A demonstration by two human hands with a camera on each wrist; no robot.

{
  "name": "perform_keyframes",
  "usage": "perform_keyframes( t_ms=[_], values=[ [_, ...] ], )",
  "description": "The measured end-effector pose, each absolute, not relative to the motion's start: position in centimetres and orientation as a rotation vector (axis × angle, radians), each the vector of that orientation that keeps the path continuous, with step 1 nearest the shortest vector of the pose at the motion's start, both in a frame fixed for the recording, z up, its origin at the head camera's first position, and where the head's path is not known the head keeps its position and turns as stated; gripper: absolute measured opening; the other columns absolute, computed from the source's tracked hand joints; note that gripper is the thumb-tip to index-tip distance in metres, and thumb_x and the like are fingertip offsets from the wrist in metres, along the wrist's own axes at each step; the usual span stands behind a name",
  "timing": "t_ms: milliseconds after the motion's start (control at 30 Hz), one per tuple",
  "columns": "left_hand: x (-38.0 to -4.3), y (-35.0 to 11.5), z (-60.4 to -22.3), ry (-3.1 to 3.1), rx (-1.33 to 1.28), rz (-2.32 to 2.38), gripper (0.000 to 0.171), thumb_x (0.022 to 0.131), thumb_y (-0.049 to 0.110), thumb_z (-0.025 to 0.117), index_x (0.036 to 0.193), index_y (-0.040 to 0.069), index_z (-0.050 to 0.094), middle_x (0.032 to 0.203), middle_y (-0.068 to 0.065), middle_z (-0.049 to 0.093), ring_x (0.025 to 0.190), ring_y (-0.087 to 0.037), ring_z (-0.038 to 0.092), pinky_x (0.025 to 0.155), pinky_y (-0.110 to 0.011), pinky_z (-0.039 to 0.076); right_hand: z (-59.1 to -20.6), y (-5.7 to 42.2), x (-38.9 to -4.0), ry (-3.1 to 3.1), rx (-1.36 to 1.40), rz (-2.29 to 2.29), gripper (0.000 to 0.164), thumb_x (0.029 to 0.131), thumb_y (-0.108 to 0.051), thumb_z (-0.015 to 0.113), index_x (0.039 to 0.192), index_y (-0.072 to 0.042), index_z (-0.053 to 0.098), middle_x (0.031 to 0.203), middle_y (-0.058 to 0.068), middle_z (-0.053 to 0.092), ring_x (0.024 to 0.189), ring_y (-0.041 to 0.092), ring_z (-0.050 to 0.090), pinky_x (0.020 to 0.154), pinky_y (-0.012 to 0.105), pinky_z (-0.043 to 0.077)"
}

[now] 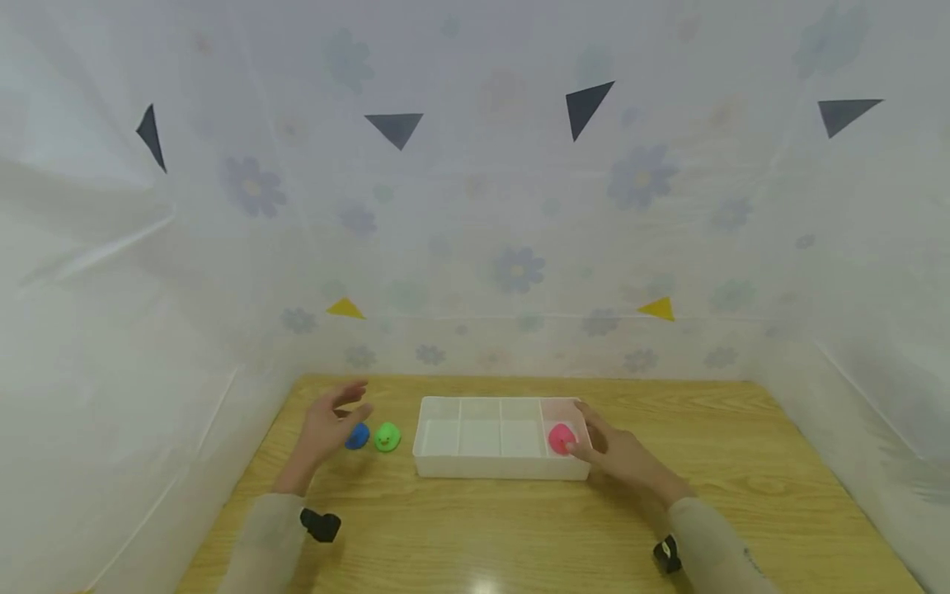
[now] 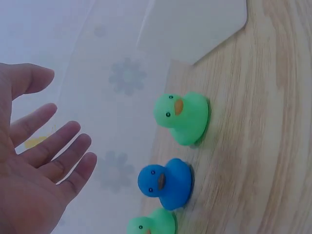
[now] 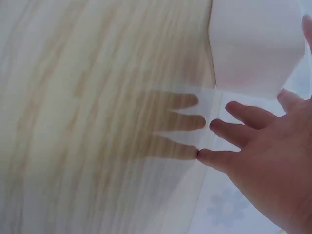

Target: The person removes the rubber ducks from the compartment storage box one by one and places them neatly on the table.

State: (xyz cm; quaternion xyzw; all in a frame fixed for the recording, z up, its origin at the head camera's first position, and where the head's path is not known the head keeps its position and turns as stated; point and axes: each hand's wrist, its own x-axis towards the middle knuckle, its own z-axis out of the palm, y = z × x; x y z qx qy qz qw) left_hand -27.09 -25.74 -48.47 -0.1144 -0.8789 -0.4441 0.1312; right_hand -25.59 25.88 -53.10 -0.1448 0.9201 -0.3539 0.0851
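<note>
Pink duck (image 1: 560, 436): probably light, squeezable; best pinched round body. Right grip (image 1: 627, 455) loosely spread by it; left grip (image 1: 326, 425) released near blue duck (image 2: 176, 187).

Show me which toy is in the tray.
The pink toy: it alone sits inside the tray, in the rightmost compartment seen from the head view. The blue duck and two green ducks are outside, on the table.

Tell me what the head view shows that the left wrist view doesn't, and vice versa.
Only the head view: the pink toy in the tray, and the right grip.
Only the left wrist view: a second green duck, cut off at the bottom edge.
Both: the left grip, the blue duck, the other green duck and at least part of the tray.
</note>
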Motion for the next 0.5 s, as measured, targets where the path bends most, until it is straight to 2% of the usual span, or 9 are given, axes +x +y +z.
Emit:
perform_keyframes(
  t_ms=[167, 367, 500],
  values=[
    [-27.1, -23.8, -47.9, -2.572, -0.376, -1.331, 0.047, 0.101, 0.016, 0.073, 0.144, 0.003, 0.062, 0.138, -0.024, 0.068, 0.127, -0.041, 0.065, 0.092, -0.035, 0.060, -53.3, 26.4, -25.8, 2.710, -0.456, -1.092, 0.090, 0.099, -0.060, 0.066, 0.169, -0.045, 0.010, 0.174, 0.015, 0.025, 0.149, 0.053, 0.041, 0.114, 0.078, 0.034],
    [-27.0, -21.3, -47.5, -2.550, -0.560, -1.381, 0.046, 0.102, 0.016, 0.071, 0.145, 0.006, 0.061, 0.137, -0.022, 0.069, 0.126, -0.041, 0.066, 0.091, -0.037, 0.060, -53.2, 26.4, -25.9, 2.692, -0.430, -1.125, 0.088, 0.097, -0.061, 0.068, 0.164, -0.056, 0.011, 0.170, 0.016, 0.036, 0.150, 0.051, 0.042, 0.115, 0.079, 0.031],
    [-26.8, -19.7, -47.4, -2.558, -0.637, -1.398, 0.046, 0.102, 0.018, 0.071, 0.146, 0.007, 0.061, 0.136, -0.020, 0.070, 0.125, -0.040, 0.066, 0.091, -0.038, 0.059, -53.2, 26.4, -26.0, 2.677, -0.430, -1.133, 0.091, 0.097, -0.060, 0.069, 0.168, -0.048, 0.012, 0.165, 0.019, 0.043, 0.150, 0.048, 0.043, 0.116, 0.078, 0.032]
  ],
)
